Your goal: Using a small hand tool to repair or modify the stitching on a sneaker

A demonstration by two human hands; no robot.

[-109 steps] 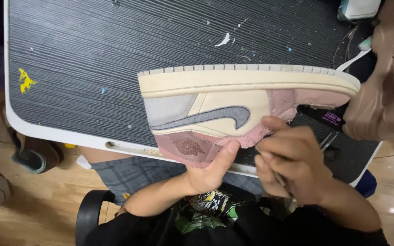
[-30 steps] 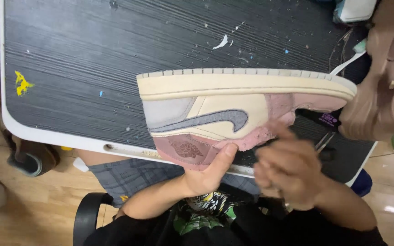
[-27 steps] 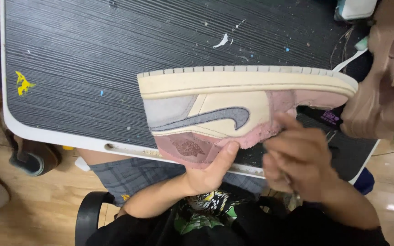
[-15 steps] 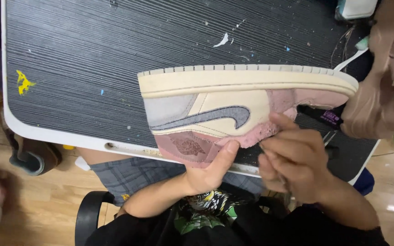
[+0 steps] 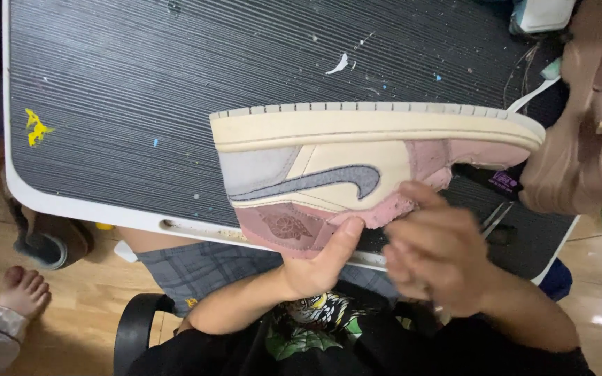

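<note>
two hands [image 5: 318, 268] [image 5: 440, 254] on upturned suede-and-leather sneaker [image 5: 357, 163]

There's only one view here, coming from the camera you're wearing on your head. It's looking nearly straight down and sitting close, so the shoe [image 5: 377, 167] and your hands are filling the middle, the dark ribbed table [image 5: 141, 90] is lying beyond, and your lap is showing along the bottom edge.
</note>
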